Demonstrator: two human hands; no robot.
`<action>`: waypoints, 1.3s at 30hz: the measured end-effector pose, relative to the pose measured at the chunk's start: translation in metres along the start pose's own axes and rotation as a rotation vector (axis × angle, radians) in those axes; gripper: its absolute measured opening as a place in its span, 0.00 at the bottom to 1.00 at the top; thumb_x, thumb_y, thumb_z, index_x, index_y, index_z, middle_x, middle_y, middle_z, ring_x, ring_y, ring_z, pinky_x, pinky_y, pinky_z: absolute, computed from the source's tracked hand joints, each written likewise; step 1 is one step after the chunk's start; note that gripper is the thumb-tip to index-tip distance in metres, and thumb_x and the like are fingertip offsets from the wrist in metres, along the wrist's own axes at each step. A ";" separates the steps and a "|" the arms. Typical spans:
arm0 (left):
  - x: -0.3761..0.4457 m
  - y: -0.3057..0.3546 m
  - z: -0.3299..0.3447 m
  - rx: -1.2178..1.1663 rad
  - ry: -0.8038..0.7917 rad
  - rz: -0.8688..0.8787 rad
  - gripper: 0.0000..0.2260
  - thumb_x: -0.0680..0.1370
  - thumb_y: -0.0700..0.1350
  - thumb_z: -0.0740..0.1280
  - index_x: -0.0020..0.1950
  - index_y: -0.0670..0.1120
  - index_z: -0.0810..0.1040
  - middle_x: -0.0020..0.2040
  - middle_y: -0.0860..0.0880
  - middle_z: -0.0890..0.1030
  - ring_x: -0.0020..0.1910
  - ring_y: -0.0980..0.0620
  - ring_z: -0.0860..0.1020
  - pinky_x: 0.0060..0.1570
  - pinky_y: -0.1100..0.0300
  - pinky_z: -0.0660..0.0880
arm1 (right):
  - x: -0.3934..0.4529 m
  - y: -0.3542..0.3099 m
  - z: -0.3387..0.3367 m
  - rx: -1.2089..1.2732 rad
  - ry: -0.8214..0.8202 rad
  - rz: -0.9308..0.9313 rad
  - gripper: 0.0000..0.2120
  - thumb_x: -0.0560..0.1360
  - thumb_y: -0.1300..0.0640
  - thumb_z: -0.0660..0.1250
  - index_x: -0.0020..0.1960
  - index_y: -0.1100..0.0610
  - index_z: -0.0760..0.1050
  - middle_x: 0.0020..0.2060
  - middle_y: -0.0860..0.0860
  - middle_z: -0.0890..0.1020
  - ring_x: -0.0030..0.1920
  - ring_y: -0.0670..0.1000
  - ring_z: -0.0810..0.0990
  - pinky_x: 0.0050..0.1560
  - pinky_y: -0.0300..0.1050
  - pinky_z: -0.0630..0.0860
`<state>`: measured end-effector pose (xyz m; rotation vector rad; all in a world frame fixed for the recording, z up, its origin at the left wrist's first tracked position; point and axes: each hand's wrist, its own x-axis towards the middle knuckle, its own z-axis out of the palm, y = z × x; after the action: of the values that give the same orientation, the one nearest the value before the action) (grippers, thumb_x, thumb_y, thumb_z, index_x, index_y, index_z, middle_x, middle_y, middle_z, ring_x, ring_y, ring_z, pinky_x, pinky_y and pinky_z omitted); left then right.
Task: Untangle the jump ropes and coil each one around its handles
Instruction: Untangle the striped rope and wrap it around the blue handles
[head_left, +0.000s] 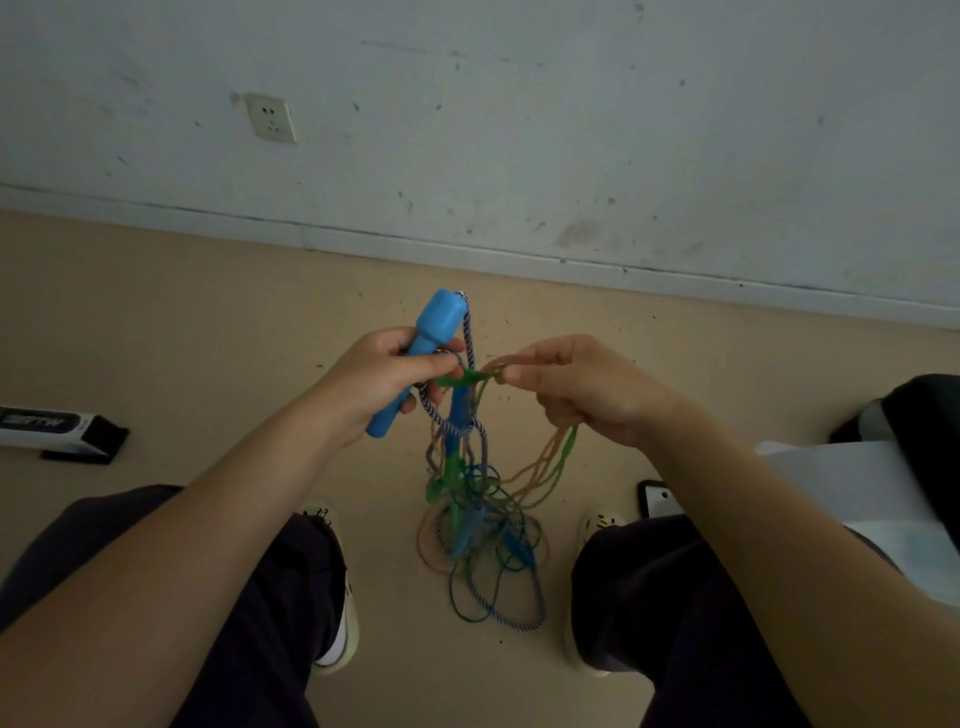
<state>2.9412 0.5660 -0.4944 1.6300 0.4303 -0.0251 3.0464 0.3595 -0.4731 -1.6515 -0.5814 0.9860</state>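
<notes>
My left hand (382, 382) grips a blue jump rope handle (434, 325), held upright above the floor. A blue-and-white braided rope (470, 332) comes off the handle's top and loops down past my fingers. My right hand (576, 387) pinches thin green and orange cords (491, 371) close to my left fingertips. More of those cords (550, 467) drop from under my right palm. Everything hangs into a tangle of ropes (483, 519) between my knees, with a second blue handle (460, 415) and green pieces caught in it. The lowest loops lie on the floor.
I sit facing a white wall with a power socket (270, 118). A dark box with white print (57, 431) lies on the floor at left. A white sheet (857, 499) and a dark phone-like object (655, 498) sit at right. My shoes (332, 587) flank the tangle.
</notes>
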 end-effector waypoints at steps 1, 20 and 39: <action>0.000 0.000 0.000 -0.015 0.001 0.003 0.08 0.77 0.40 0.71 0.56 0.48 0.83 0.44 0.50 0.85 0.34 0.55 0.79 0.30 0.62 0.70 | 0.000 0.001 0.001 0.028 0.011 -0.034 0.12 0.78 0.59 0.66 0.57 0.64 0.79 0.26 0.49 0.62 0.25 0.46 0.58 0.26 0.38 0.58; -0.004 0.009 0.005 0.179 -0.047 0.033 0.20 0.70 0.40 0.78 0.59 0.50 0.78 0.40 0.54 0.80 0.27 0.64 0.76 0.25 0.71 0.68 | 0.004 0.005 0.005 0.330 -0.066 -0.225 0.14 0.78 0.60 0.61 0.60 0.66 0.74 0.56 0.61 0.81 0.58 0.56 0.81 0.61 0.47 0.77; 0.001 0.002 -0.001 0.359 -0.191 -0.068 0.18 0.69 0.43 0.80 0.57 0.52 0.80 0.43 0.50 0.81 0.24 0.62 0.71 0.26 0.64 0.67 | 0.009 0.004 0.020 -0.596 -0.024 0.227 0.28 0.69 0.48 0.77 0.63 0.55 0.70 0.38 0.49 0.76 0.31 0.46 0.71 0.32 0.41 0.69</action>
<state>2.9422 0.5668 -0.4925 1.9432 0.3462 -0.3229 3.0341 0.3763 -0.4813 -2.2736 -0.7655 1.0575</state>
